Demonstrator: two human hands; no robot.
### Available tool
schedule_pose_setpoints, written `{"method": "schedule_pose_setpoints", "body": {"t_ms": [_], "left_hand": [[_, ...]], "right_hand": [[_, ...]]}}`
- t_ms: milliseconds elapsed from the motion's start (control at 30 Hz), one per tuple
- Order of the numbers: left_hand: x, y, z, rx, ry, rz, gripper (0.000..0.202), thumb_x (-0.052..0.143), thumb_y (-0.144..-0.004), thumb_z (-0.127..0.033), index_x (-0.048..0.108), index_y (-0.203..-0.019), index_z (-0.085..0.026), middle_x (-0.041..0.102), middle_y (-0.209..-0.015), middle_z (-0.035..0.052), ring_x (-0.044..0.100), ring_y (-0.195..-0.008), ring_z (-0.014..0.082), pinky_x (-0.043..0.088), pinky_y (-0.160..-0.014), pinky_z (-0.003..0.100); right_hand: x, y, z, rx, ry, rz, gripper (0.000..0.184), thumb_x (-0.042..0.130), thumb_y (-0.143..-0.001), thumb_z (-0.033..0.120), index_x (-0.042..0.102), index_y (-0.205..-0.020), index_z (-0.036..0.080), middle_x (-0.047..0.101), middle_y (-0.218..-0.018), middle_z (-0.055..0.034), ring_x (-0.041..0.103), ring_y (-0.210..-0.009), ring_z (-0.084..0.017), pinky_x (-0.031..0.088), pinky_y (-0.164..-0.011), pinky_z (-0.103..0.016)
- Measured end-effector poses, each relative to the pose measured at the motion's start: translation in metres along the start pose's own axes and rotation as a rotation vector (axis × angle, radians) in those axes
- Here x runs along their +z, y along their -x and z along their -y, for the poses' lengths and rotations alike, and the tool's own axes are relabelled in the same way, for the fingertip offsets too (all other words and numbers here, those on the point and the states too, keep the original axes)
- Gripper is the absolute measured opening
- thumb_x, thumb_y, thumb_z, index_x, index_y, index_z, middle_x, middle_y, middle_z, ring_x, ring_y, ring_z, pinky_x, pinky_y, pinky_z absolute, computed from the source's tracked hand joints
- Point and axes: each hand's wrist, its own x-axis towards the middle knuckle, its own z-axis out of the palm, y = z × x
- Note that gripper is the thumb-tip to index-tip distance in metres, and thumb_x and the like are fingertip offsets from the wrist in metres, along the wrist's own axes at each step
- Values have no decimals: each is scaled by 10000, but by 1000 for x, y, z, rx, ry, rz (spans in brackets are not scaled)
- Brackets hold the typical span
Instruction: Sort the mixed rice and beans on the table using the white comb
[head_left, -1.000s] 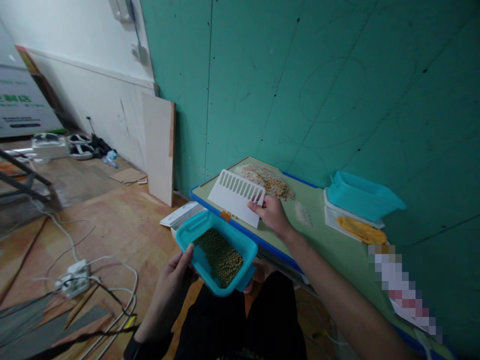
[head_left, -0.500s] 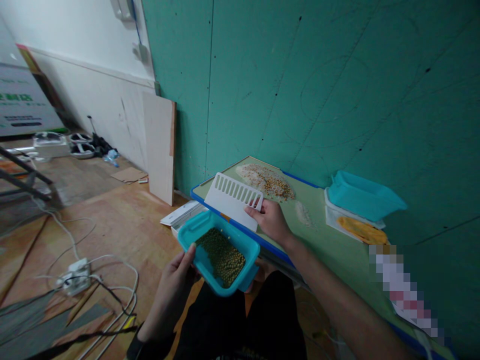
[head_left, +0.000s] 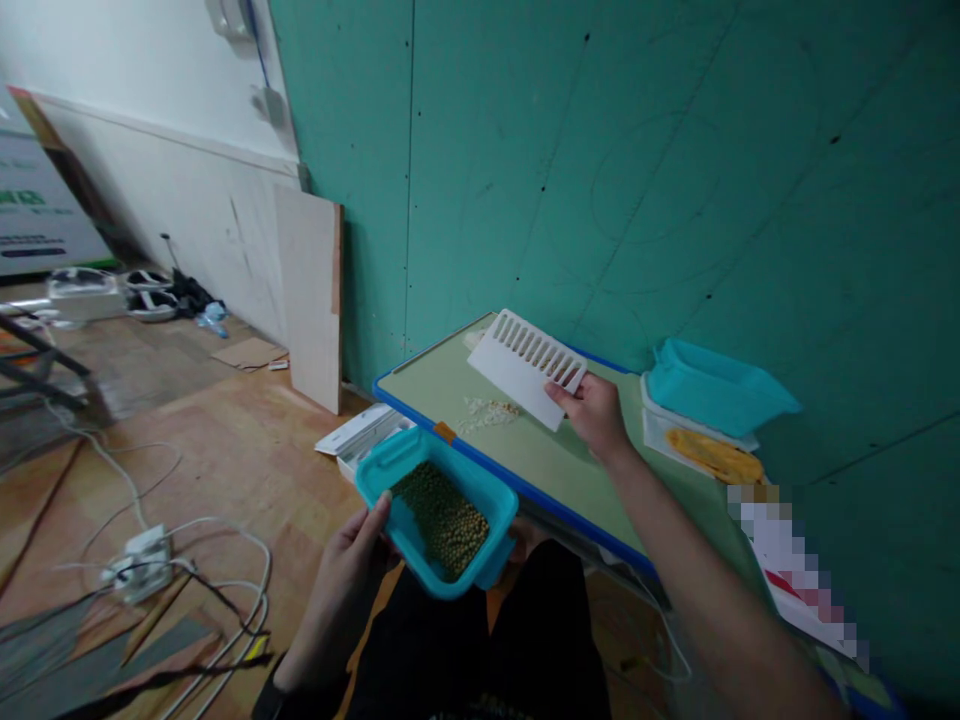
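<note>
White plastic over pale green: a slotted scraper (head_left: 514, 378), pinched by the right hand (head_left: 598, 412), slants above the far left corner of a blue-trimmed table (head_left: 577, 475), its slots toward the far edge and its straight side facing the near one. The right thumb presses the front face; the other fingers are clamped behind it, mostly hidden. Whether the blade touches the surface cannot be told. Just off the near edge, beside a strip of orange tape (head_left: 445, 432), the left hand (head_left: 360, 535) grips a turquoise tub (head_left: 496, 490) of green and tan beans (head_left: 442, 525), thumb over the rim, the rest tucked out of sight. Loose pale bits (head_left: 487, 412) lie between the scraper and the near edge. Good work here would call for the straight side flat on the surface, short, slow strokes, an even grip and the tub level, its rim snug below the near edge; a gap there could let strays drop to the floor, and too steep a blade could flick them aside
</note>
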Motion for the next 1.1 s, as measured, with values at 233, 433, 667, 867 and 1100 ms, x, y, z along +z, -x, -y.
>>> {"method": "schedule_pose_setpoints", "body": {"t_ms": [233,433,667,867,1100], "left_hand": [[4,-1,9,-20,-3,24,402,814,-729,-523,643,-591,-187,581,-525,-19,509,-498,106,410,-474,207],[10,3,2,-30,5,35,377,823,-713,-523,670,-588,-203,595,-523,-5,554,-526,144,452,-509,241],[10,4,2,-26,26,43,367,817,-739,-500,663,-616,-191,595,-524,-20,520,-498,118,443,-491,226],[8,1,5,-45,42,33,384,849,-699,-500,670,-615,-171,608,-524,-16,546,-496,115,472,-511,229],[15,5,6,-64,-10,18,354,841,-699,-503,681,-604,-202,604,-522,-14,517,-482,131,415,-451,232]], "right_hand": [[27,69,36,-129,312,91,291,611,-918,443,733,-812,202,766,-753,-110,723,-694,-256,523,-635,-315],[45,88,41,-289,572,251,306,478,-986,336,745,-985,187,747,-710,-112,678,-591,-212,450,-602,-297],[67,54,36,-306,750,307,291,464,-997,285,722,-1074,173,760,-772,-119,693,-643,-207,419,-612,-286],[67,28,25,-252,821,241,267,477,-994,275,713,-1062,171,767,-799,-134,718,-717,-235,451,-660,-290],[16,-31,-10,-66,443,-60,173,697,-842,336,711,-825,165,781,-861,-129,708,-784,-240,508,-703,-309]]}}
